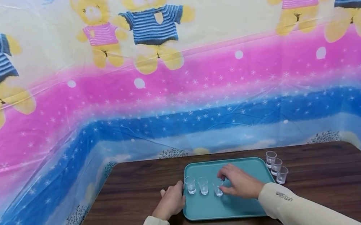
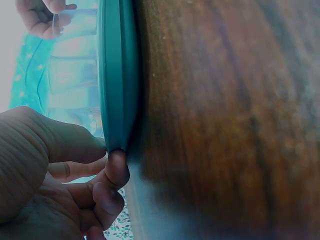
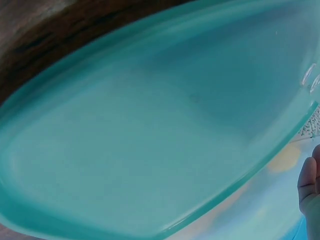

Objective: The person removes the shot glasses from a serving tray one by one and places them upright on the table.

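A teal tray lies on the dark wooden table, with three small clear cups standing in a row on it. My left hand pinches the tray's left edge; in the left wrist view its thumb lies on the rim side and curled fingers lie against the edge. Nearest that hand is the left cup, then the middle cup. At the right end of the row, my right hand holds the third cup between thumb and fingers. Only part of the right hand shows in the right wrist view.
Three more clear cups stand in a slanting line just beyond the tray's right edge. The wooden table extends on both sides. A bear-printed cloth hangs behind and beside the table.
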